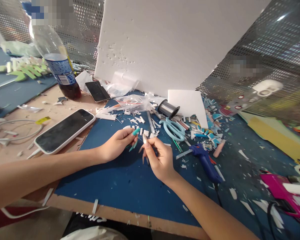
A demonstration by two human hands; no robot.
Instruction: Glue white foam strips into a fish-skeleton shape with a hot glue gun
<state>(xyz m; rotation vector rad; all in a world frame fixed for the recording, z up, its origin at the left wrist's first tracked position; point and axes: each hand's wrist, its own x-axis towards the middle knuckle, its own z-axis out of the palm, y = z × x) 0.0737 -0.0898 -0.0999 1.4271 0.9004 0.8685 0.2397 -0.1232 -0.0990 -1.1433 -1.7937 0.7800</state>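
My left hand (pixel 118 143) and my right hand (pixel 161 156) are close together above the blue mat (pixel 130 186). Thumb and fingers of each are pinched, and a thin pale strand seems to run between the fingertips; it is too fine to make out. Long nails show on both hands, green on the left and silvery on the right. Beyond the right hand lie light blue scissors (pixel 173 130) and a spool of grey wire (pixel 168 109). A blue glue gun (pixel 206 163) rests to its right.
Left are a white-cased phone (pixel 65 131), a dark phone (pixel 97 91), a cola bottle (pixel 62 71) and a cable. A white foam board (pixel 152 43) stands behind plastic bags and scraps. A pink tool (pixel 285 195) and a tumbler (pixel 250 98) are right.
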